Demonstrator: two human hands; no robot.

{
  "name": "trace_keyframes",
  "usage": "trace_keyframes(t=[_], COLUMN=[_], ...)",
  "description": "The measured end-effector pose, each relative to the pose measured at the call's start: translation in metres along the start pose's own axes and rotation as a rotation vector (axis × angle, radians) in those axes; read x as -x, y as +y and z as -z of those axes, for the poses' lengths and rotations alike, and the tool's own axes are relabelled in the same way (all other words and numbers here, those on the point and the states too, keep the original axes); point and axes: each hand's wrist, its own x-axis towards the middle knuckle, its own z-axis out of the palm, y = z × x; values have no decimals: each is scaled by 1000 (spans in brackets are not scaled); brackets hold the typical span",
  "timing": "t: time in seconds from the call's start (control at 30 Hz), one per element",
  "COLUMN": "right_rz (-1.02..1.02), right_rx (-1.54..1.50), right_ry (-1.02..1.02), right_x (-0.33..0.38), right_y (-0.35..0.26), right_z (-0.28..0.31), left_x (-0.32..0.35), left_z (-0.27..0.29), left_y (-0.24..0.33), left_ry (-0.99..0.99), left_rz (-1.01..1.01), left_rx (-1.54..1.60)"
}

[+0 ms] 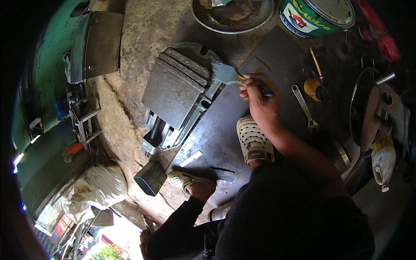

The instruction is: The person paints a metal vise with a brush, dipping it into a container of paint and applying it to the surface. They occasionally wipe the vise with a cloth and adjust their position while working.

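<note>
Grip, right hand (263, 99): fingers wrapped round the yellow handle of a paintbrush (229, 74). Clock refs are from the brush, 12 = top of view. Bristles point to 9, tips at the edge of a grey-green machine vise (177, 99) sitting at 8 (can't tell if they touch it). Vise lies skewed along the edge of a dark metal sheet (212, 143), screw end toward its own 7. Light-coloured clog (255, 138) on the sheet at 5. Adjustable wrench (305, 107) at 4, near the forearm. Round metal pan (255, 19) at 12, green paint can (290, 26) at 2. Rectangular tube (150, 177) at 7, beside the sheet. White plastic bottle (383, 162) well out at 4. Left hand (145, 237) far off at 7, mostly hidden past the leg; can't tell its grip.
</note>
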Motion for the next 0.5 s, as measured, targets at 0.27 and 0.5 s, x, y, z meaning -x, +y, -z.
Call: trace_keyframes(t=[0.27,0.5], right_rz=[-66,-38], right_rx=[50,106], right_ry=[15,80], right_x=[3,1], right_y=[-2,-1], right_z=[3,5], left_x=[14,12], left_z=[-6,-6], left_y=[14,8], left_ry=[5,25], left_rz=[189,167], left_rx=[136,164])
